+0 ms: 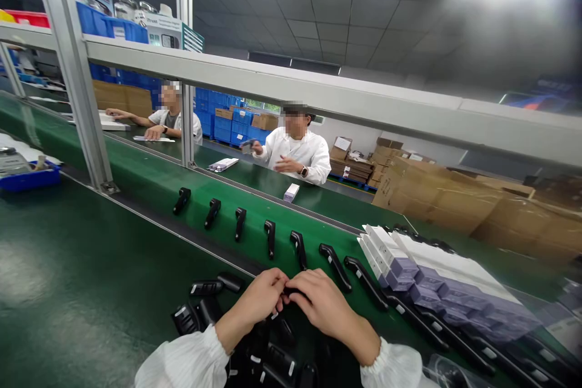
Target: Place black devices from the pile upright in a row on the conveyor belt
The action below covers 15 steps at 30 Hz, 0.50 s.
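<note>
My left hand (260,299) and my right hand (322,303) meet at the near edge of the green conveyor belt (150,185), fingers pinched together on a small black device (291,292) that they mostly hide. Under my wrists lies a heap of black handheld devices (268,354), some with white labels. A row of several identical black devices (270,236) lies spaced out along the belt in front of my hands.
White-and-purple boxes (425,270) are stacked at the right on the belt. A blue tray (30,176) stands at the far left. Two people in white sit across the belt, one holding a device (248,146). Cardboard cartons (459,200) pile up at the right.
</note>
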{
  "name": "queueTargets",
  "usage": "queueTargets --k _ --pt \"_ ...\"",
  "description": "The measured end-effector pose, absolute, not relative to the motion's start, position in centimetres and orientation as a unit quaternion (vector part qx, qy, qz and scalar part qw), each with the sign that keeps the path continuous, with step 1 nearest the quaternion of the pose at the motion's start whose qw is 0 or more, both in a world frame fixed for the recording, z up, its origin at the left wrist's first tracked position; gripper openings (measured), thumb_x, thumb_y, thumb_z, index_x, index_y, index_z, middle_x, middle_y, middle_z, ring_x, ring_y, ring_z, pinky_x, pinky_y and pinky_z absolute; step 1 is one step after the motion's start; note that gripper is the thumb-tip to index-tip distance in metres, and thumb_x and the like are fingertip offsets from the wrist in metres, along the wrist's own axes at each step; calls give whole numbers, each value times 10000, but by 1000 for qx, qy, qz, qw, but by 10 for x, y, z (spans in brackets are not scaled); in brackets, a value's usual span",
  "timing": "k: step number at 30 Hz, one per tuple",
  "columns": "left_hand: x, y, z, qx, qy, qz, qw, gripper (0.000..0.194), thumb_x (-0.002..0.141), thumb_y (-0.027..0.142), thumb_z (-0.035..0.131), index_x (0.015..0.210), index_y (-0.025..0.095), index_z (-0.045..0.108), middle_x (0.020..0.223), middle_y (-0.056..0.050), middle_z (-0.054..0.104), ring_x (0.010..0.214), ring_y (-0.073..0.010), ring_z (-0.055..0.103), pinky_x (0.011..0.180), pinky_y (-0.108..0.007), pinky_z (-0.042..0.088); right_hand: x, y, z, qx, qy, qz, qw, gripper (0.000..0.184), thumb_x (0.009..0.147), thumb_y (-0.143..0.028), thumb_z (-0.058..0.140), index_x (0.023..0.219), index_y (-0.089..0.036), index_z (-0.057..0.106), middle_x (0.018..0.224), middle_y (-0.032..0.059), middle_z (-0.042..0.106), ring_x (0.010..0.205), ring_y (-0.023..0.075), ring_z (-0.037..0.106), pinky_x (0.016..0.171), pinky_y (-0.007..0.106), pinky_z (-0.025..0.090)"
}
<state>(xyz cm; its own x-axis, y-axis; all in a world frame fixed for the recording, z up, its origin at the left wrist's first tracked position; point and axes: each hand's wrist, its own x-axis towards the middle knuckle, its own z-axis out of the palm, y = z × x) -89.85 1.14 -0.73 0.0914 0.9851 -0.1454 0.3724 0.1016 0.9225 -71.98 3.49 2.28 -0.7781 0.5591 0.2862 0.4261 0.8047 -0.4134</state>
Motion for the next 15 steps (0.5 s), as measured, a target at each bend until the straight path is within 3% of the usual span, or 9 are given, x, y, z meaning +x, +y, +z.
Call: queueTargets --k 2,4,8,11,13,15 --pt "-902 8 0 581 588 340 448 344 896 472 298 927 192 497 775 -27 619 600 -146 544 549 -254 420 -718 45 13 -307 -911 160 223 245 953 -190 466 1089 -247 662 1028 35 689 963 194 621 911 344 447" --pt "-907 0 12 616 585 326 415 334 872 504 422 986 207 524 893 -33 617 728 -168 567 641 -275 439 -713 62 1 -368 -869 197 266 221 940 -211 488 1073 -225 664 1042 45 688 957 194 632 884 317 464" --pt "-910 -18 36 770 545 133 305 426 713 350 696 1114 271 576 1162 -43 541 1059 -265 521 812 -337 439 -701 94 -18 -527 -770 221 285 212 911 -245 522 1049 -177 668 1057 82 683 898 209 651 845 309 486" --pt "-905 -23 40 807 535 19 249 380 699 237 702 1067 262 606 1165 -47 552 1147 -308 481 896 -409 413 -702 104 -26 -572 -767 181 228 317 923 -222 497 1210 -148 609 1142 124 661 1030 242 633 891 317 464" --pt "-901 -21 35 815 533 7 227 289 747 221 661 1029 248 609 1127 -50 581 1131 -306 502 910 -434 399 -709 106 -29 -592 -770 144 187 413 933 -194 471 1337 -115 505 1165 154 649 1080 261 618 877 320 464" --pt "-899 -17 30 825 528 15 203 197 800 200 595 993 238 604 1086 -50 610 1092 -294 535 898 -431 396 -716 107 -32 -623 -759 109 152 401 945 -172 431 1331 -79 485 1125 182 652 1045 281 629 829 335 473"
